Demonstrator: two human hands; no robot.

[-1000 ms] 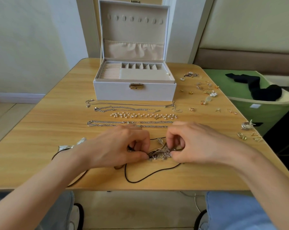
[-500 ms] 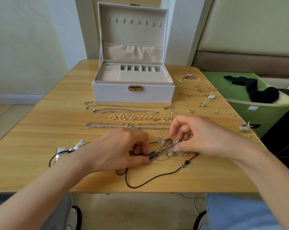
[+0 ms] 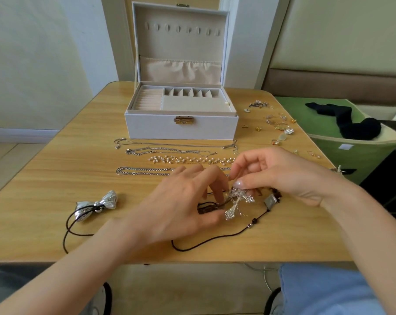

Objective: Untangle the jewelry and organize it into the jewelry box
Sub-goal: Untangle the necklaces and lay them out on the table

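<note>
At table (image 3: pixel 56 178) front, right hand (image 3: pixel 281 176) higher, silver cluster (image 3: pixel 236 201) drawn from cord (image 3: pixel 215 241)

The left hand (image 3: pixel 181 208) hides part of the tangle (image 3: pixel 236 201); small trinkets (image 3: pixel 281 125) blur together.

Wood-grain table (image 3: pixel 56 178), matt fabric-lined jewelry box (image 3: pixel 181 128), shiny metal chains (image 3: pixel 144 171), glossy pearls (image 3: pixel 188 159)

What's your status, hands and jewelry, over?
Left grip and right grip both pinching tangle. Black cord runs into it. Box open, necklaces laid out in front.
</note>
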